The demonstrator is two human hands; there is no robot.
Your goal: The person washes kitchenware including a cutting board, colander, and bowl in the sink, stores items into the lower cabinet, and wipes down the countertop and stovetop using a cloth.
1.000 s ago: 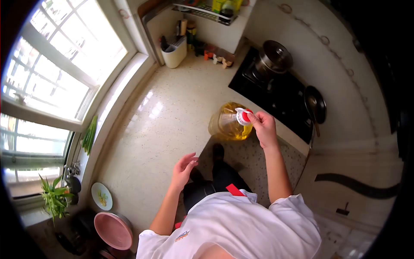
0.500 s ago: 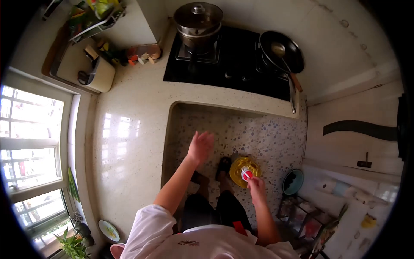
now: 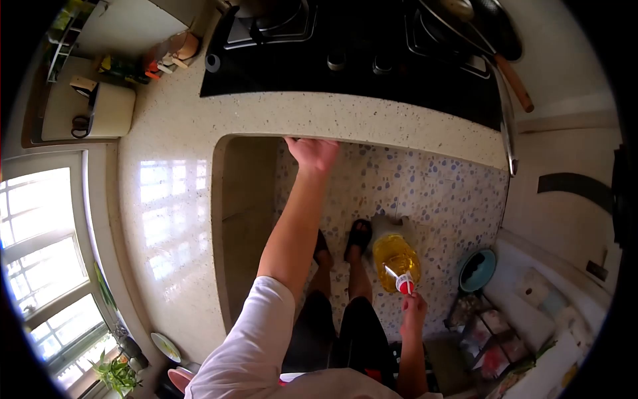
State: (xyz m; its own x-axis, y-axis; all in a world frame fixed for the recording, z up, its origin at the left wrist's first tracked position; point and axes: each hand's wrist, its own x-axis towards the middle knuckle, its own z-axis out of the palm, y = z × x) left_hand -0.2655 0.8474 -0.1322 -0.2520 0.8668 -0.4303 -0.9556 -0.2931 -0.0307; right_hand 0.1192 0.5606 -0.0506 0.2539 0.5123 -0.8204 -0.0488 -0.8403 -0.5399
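Observation:
My left hand (image 3: 314,153) reaches to the front edge of the stone counter (image 3: 286,113). Its thumb is spread and the hand looks open; the fingertips are hidden beneath the edge, so I cannot see whether they touch anything there. Low on my right side, my right hand (image 3: 413,309) is closed at the top of a clear oil bottle (image 3: 392,256) filled with golden liquid. The bottle has a red and white cap (image 3: 404,284) close to my fingers. It hangs or stands over the speckled floor (image 3: 432,193); which of the two I cannot tell.
A black gas stove (image 3: 359,40) is set into the counter, with a pan handle (image 3: 508,146) jutting past its right front edge. A knife holder (image 3: 109,110) stands at the left. On the lower right are a teal basin (image 3: 477,270) and a rack (image 3: 488,332).
My left hand has moved forward from mid-air to the counter's front edge. The view has shifted closer to the counter and stove. My right hand still holds the oil bottle.

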